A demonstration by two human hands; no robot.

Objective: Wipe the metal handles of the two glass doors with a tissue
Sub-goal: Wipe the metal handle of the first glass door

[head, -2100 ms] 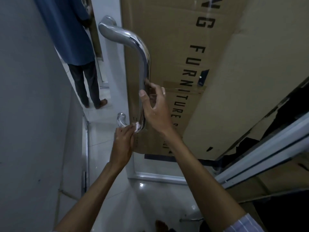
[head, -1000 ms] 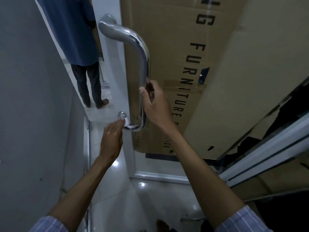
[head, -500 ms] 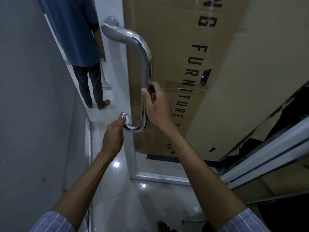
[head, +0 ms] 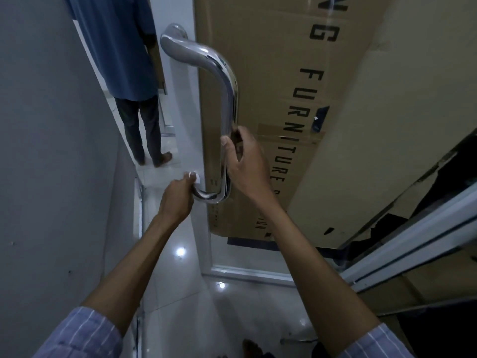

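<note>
A: Head view, looking down both arms. The left hand point(head: 178, 195) has its fingers point(head: 189, 180) curled around a white tissue point(head: 194, 176), pressing it to the lower bend of the metal handle point(head: 228, 99) where the bar turns in toward the glass door point(head: 206, 244).

B: And the right hand point(head: 247, 161)?

A: Its fingers point(head: 238, 136) and thumb wrap the upright bar just above the bend, holding it. No tissue shows in that hand.

B: So which step is this?

A: I judge it the bottom end of this handle, near its mount. The next move seems to call for dragging the tissue around the curve and up the bar, which means the right hand's grip must give way, since it covers the stretch just above the tissue.

B: Anything else nearby?

A: Beyond the right fingers, behind the glass, leans a cardboard box point(head: 271, 73) printed "FURNITURE". Past the left fingers a grey wall point(head: 51, 151) stands close, and another person in a blue shirt point(head: 121, 47) stands barefoot on the tiled floor point(head: 175, 280). The second door's handle I cannot make out.
</note>
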